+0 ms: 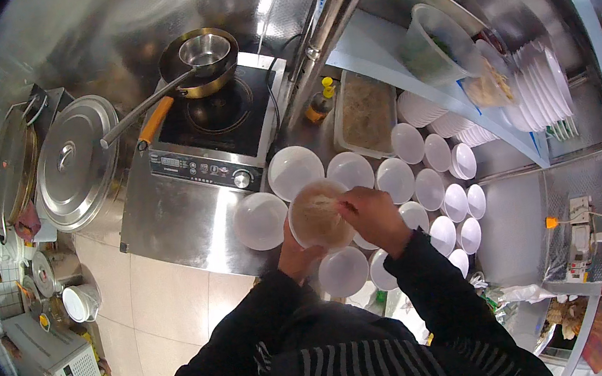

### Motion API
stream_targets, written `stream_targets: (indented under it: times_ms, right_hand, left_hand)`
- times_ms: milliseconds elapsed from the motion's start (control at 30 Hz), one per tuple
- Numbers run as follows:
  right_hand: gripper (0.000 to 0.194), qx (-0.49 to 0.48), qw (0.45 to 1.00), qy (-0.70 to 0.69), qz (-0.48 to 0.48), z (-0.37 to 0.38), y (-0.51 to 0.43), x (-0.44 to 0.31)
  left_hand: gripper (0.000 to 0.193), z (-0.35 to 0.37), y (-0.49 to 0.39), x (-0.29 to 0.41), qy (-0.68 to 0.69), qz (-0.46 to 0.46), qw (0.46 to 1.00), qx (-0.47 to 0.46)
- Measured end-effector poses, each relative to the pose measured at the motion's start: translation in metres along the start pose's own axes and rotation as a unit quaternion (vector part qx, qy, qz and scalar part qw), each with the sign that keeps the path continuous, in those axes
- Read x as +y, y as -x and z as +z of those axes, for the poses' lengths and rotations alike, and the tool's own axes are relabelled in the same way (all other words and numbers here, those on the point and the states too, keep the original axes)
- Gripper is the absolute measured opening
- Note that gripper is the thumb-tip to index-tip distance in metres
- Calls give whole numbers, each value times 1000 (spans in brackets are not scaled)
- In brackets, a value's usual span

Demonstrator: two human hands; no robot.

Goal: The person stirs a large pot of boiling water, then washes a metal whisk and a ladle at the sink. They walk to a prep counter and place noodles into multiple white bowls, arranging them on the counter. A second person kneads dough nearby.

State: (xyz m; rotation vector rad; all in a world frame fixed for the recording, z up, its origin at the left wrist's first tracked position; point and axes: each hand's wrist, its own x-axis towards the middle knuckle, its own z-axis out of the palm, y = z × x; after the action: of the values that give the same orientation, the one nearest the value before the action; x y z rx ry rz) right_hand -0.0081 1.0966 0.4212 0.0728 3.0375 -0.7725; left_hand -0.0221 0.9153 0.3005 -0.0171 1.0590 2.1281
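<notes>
My left hand (297, 254) grips the near left side of a round, translucent container (321, 231) with a brownish look; whether that tint is its contents cannot be told. My right hand (376, 215) is at the container's right side, its fingertips bunched over the opening at a pale patch. Whether they pinch something is too small to tell. Around the container stand white bowls, among them one at its left (261, 222), a larger one behind it (295, 172) and one nearer my body (344, 272). More bowls stand in rows to the right.
An induction cooker (222, 112) at the back bears a pan (174, 93) and a long-handled metal ladle (205, 51). A lidded steel pot (75, 160) stands left. Beyond the bowls are a brown-filled tub (365, 114) and a yellow-capped bottle (320, 107). A shelf (437, 98) overhangs stacked bowls.
</notes>
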Motion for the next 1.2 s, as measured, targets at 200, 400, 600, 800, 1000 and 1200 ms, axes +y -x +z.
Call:
stream_targets:
  times_ms: [200,400,600,800,1000,1200]
  right_hand:
    - [18,42,984,-155,78,-19,-2,-18]
    - [18,108,939,-290,149,-49,-10,-31]
    - [20,118,945,-282,114,9,-38,19]
    - [27,45,980,-99,168,129,-68,55]
    - [31,-165,970,-172,-51,108,16,3]
    - [27,-156,979,58,-116,124,33,-3]
  left_hand:
    - [96,-10,5,24,14,-3,1000,-6]
    - [93,-51,22,13,-21,-71,993,91]
    - [93,-104,69,-2,-45,-81,987,134]
    - [95,-105,102,-14,-52,-62,985,155]
    - [87,-91,91,-37,-47,-109,982,147]
    - [88,-80,67,-67,-147,-81,981,93]
